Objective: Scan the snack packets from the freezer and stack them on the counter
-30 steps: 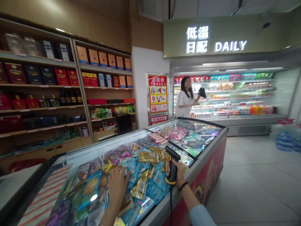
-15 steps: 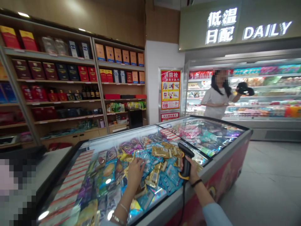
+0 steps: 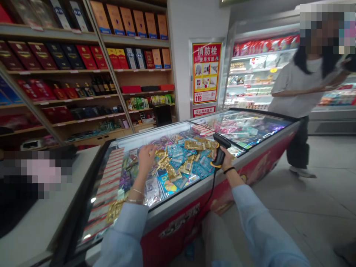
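My right hand (image 3: 227,158) is closed around a black and yellow barcode scanner (image 3: 219,157), whose cord hangs down over the front of the freezer. The scanner's head is over the right side of a pile of blue packets (image 3: 175,151) and gold packets (image 3: 172,172) on the freezer's glass top. At the pile's left edge is my left hand (image 3: 146,159), with its fingers loosely bent and pointing right, close to some gold packets. I see nothing held in it, though the fingertips are partly blurred. Another gold packet (image 3: 114,210) lies near my left forearm.
The chest freezer (image 3: 178,200) stands in front of me. A grey counter (image 3: 66,196) is at its left. Shelves of boxes (image 3: 116,63) line the back wall. A person in a white shirt (image 3: 299,83) stands at the right, by a lit refrigerated case (image 3: 247,79).
My view has tilted down and come closer. My left hand has shifted left, off the middle of the pile. The scanner stays in my right hand. The person at the right appears nearer.
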Demonstrator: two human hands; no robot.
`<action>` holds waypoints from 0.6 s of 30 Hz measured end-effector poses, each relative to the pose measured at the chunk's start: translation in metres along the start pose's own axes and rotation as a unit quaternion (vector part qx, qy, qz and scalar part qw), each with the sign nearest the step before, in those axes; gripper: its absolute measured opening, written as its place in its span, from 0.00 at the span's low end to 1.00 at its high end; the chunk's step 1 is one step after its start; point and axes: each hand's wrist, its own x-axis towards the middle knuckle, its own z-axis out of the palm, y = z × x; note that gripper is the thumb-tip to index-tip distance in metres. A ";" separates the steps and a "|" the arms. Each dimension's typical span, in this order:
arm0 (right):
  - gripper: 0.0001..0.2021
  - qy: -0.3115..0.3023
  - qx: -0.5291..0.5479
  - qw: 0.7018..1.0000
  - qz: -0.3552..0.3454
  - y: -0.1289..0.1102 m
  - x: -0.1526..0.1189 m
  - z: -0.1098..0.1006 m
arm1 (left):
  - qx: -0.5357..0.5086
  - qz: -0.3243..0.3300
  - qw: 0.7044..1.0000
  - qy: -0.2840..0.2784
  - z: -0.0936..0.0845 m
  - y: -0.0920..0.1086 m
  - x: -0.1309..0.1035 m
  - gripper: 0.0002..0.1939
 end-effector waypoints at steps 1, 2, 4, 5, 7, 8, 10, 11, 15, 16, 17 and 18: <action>0.16 -0.012 0.003 1.000 -0.005 -0.001 -0.002 0.007 | 0.008 -0.011 1.000 0.011 -0.017 -0.009 0.001 0.20; 0.16 -0.024 0.005 1.000 -0.005 0.000 -0.003 0.015 | 0.014 -0.022 0.999 0.019 -0.033 -0.017 0.000 0.20; 0.17 -0.046 0.005 0.999 0.001 0.002 -0.006 0.034 | 0.022 -0.053 0.998 0.030 -0.063 -0.034 -0.003 0.20; 0.17 -0.056 0.005 0.998 0.006 0.005 -0.008 0.045 | 0.026 -0.070 0.997 0.033 -0.076 -0.041 -0.006 0.19; 0.18 -0.075 0.008 0.997 0.012 0.012 -0.012 0.067 | 0.036 -0.105 0.993 0.038 -0.099 -0.053 -0.014 0.18; 0.18 -0.085 0.012 0.996 0.017 0.017 -0.015 0.079 | 0.041 -0.118 0.991 0.040 -0.108 -0.057 -0.018 0.18; 0.18 -0.106 0.018 0.994 0.030 0.029 -0.021 0.103 | 0.045 -0.136 0.989 0.038 -0.124 -0.063 -0.025 0.17; 0.18 -0.119 0.019 0.992 0.041 0.036 -0.025 0.116 | 0.044 -0.141 0.989 0.028 -0.131 -0.066 -0.028 0.16; 0.18 -0.189 0.021 0.977 0.093 0.071 -0.048 0.164 | 0.022 -0.145 0.985 -0.092 -0.147 -0.077 -0.039 0.18; 0.18 -0.207 0.022 0.972 0.107 0.080 -0.055 0.174 | 0.012 -0.146 0.980 -0.138 -0.148 -0.080 -0.042 0.20; 0.18 -0.224 0.022 0.967 0.122 0.089 -0.062 0.184 | 0.001 -0.146 0.972 -0.186 -0.150 -0.082 -0.046 0.22; 0.18 -0.240 0.021 0.961 0.136 0.099 -0.068 0.192 | -0.011 -0.147 0.961 -0.235 -0.150 -0.084 -0.050 0.23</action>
